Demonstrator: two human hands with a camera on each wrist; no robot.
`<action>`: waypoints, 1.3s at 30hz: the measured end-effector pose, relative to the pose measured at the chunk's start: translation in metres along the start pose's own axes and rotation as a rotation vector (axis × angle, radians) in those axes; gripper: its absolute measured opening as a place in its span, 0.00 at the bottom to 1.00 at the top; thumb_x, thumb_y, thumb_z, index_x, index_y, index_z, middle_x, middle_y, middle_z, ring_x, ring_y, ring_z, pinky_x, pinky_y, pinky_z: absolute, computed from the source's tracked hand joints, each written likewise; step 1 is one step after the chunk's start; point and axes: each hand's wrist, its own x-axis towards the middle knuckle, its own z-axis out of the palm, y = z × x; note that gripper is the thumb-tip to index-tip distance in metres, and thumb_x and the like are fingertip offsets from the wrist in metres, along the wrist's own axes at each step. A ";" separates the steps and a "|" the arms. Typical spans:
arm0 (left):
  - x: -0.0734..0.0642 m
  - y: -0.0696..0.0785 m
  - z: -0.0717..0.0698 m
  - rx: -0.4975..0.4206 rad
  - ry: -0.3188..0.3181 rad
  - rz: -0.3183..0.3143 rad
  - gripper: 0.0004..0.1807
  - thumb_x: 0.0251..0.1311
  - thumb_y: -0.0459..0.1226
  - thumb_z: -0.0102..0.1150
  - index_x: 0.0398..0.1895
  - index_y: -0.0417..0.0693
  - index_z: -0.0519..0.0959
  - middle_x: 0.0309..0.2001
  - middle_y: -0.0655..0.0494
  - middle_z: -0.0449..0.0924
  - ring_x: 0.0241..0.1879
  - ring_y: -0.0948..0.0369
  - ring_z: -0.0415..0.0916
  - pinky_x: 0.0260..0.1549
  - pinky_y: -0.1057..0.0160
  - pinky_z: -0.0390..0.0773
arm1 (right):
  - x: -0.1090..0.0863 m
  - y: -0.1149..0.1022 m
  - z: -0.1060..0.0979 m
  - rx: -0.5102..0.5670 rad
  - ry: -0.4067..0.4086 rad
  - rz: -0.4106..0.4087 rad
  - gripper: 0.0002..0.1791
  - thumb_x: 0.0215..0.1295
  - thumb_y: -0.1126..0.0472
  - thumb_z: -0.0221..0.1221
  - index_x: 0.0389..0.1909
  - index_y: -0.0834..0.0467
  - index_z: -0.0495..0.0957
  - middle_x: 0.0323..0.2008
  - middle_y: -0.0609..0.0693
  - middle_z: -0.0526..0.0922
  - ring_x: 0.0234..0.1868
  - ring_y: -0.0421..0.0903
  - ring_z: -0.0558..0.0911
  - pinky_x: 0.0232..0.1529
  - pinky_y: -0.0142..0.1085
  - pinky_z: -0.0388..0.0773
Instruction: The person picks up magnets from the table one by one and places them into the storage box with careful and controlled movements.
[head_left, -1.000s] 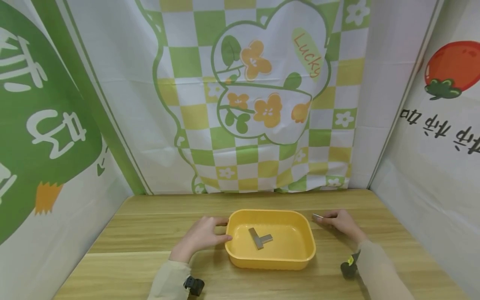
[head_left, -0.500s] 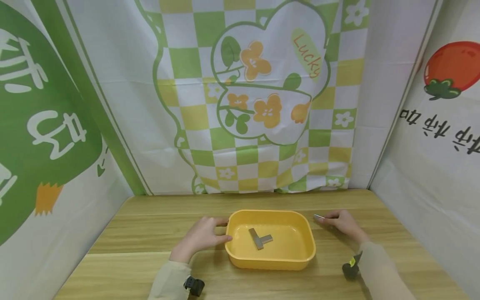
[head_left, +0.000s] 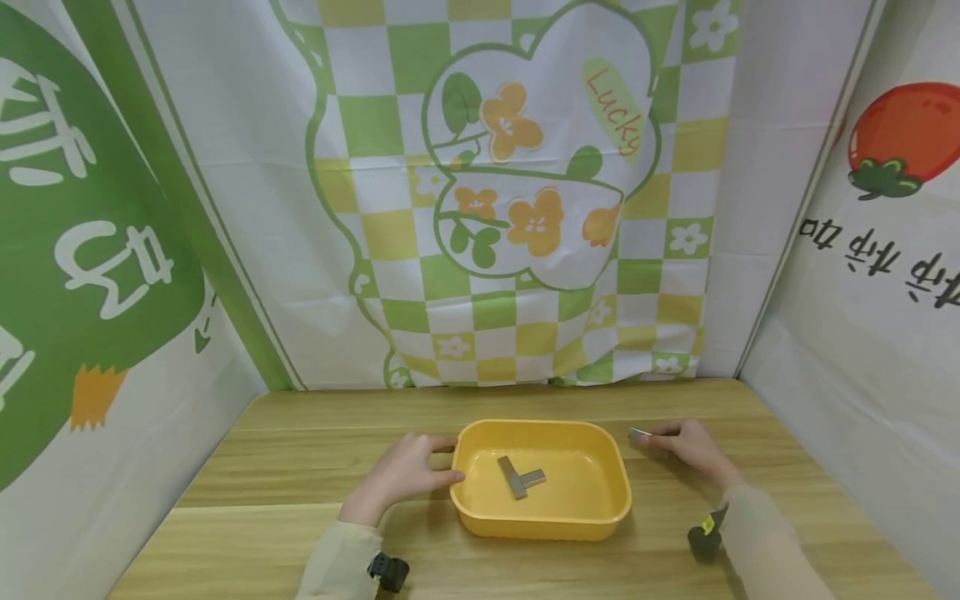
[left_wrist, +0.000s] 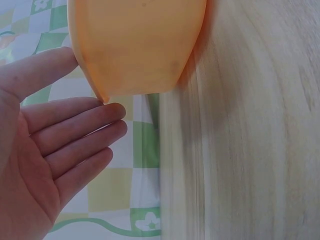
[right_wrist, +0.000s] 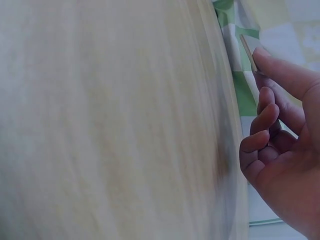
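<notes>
A yellow plastic tub (head_left: 543,528) stands on the wooden table. Inside it lie two flat grey metal bars, the longer bar (head_left: 510,475) slanting and the shorter bar (head_left: 533,477) against its lower part. At the tub's left end, my left hand (head_left: 401,475) touches the rim with thumb and fingertips; in the left wrist view its fingers look fairly straight. Off to the right of the tub, my right hand (head_left: 693,450) pinches a small flat metal piece (head_left: 639,435) between thumb and index finger. The other fingers (right_wrist: 265,117) of that hand are curled in, and part of the piece is hidden.
The wooden table (head_left: 300,433) extends on both sides of the tub. A green-and-yellow checked cloth (head_left: 517,333) hangs along its back edge. Printed cloth walls stand at left and right. Each wrist wears a small black camera, such as the left wrist camera (head_left: 388,572).
My right hand has shifted very slightly right, and the metal piece has turned so more of its flat face shows. The left hand, tub and two bars have stayed put.
</notes>
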 end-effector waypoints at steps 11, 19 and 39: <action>0.000 0.002 -0.001 -0.009 -0.002 -0.005 0.28 0.54 0.47 0.66 0.55 0.41 0.78 0.52 0.47 0.81 0.53 0.48 0.78 0.52 0.48 0.77 | -0.003 -0.005 -0.003 -0.060 0.004 -0.021 0.19 0.57 0.49 0.65 0.37 0.62 0.84 0.33 0.51 0.84 0.32 0.42 0.74 0.31 0.32 0.73; 0.000 0.002 -0.002 -0.001 -0.003 -0.008 0.28 0.54 0.48 0.66 0.54 0.41 0.78 0.52 0.47 0.81 0.53 0.49 0.78 0.52 0.49 0.78 | -0.006 -0.007 -0.006 0.021 0.000 0.006 0.20 0.57 0.50 0.65 0.39 0.65 0.83 0.35 0.53 0.83 0.35 0.45 0.75 0.33 0.34 0.76; 0.001 0.001 -0.001 0.003 -0.006 -0.010 0.28 0.54 0.48 0.65 0.55 0.42 0.78 0.52 0.47 0.81 0.53 0.50 0.78 0.52 0.49 0.77 | -0.013 -0.032 -0.014 -0.108 0.039 -0.009 0.22 0.57 0.45 0.64 0.39 0.61 0.83 0.41 0.55 0.84 0.39 0.45 0.77 0.38 0.35 0.74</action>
